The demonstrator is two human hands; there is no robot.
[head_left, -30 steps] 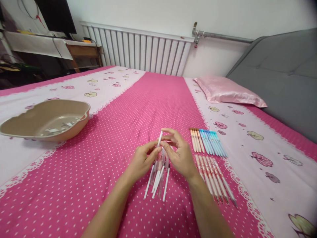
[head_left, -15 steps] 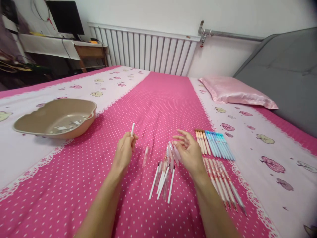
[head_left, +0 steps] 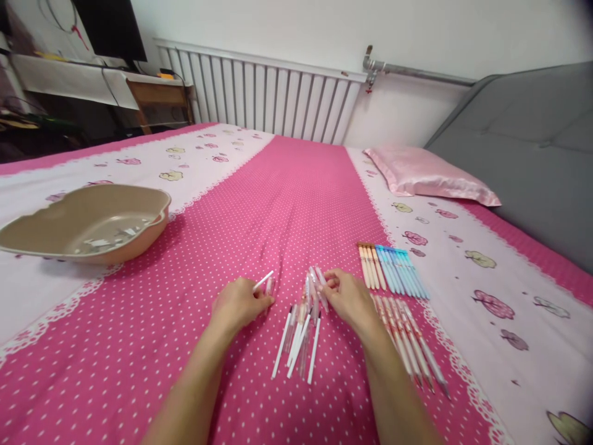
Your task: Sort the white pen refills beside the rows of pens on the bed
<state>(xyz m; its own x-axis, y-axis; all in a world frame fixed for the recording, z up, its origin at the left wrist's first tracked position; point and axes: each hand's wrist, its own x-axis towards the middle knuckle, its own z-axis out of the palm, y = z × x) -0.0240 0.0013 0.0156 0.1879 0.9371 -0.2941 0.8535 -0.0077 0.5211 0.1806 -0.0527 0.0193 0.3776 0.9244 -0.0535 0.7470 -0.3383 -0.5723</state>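
My left hand (head_left: 241,303) is closed around a white pen refill (head_left: 264,280), which sticks up past the fingertips. Those fingertips also reach a clear pink pen barrel (head_left: 269,285) lying on the bedspread; whether they grip it I cannot tell. To the right is a loose pile of clear, pink-patterned pen barrels (head_left: 306,296) and white refills (head_left: 299,344), some with dark tips. At the pile's upper right edge, my right hand (head_left: 351,303) pinches a clear pen barrel (head_left: 320,279) between thumb and fingers.
Brown-topped pens (head_left: 370,266), blue pens (head_left: 401,272) and pink-patterned pens (head_left: 403,337) lie in rows at right. A beige basin (head_left: 139,241) with small white pieces inside stands at left. A pink pillow (head_left: 428,170) lies against the grey headboard (head_left: 523,148).
My left hand has lowered and turned the refill sideways, reaching the separate barrel. My right hand's fingers have closed in at the pile's edge. The view has shifted slightly.
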